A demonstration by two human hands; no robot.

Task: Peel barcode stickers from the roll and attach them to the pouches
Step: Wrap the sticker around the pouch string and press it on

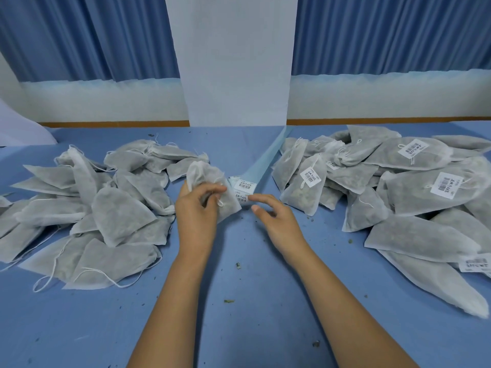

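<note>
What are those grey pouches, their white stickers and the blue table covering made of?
Pouches: likely thin non-woven fabric, matte and slightly see-through; a darker filling shows through and the edges look fuzzy. Stickers: apparently matte white paper labels, printed with black barcodes. Table covering: probably blue cloth or a non-woven sheet, matte, with a soft fold; which one is unclear.

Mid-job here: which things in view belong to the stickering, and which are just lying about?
Job: left hand gripping the held pouch; right hand beside the sticker strip; unlabelled pile on the left; labelled pile on the right.

Lying about: crumbs on the table; blue curtains; white sheet at far left.
</note>
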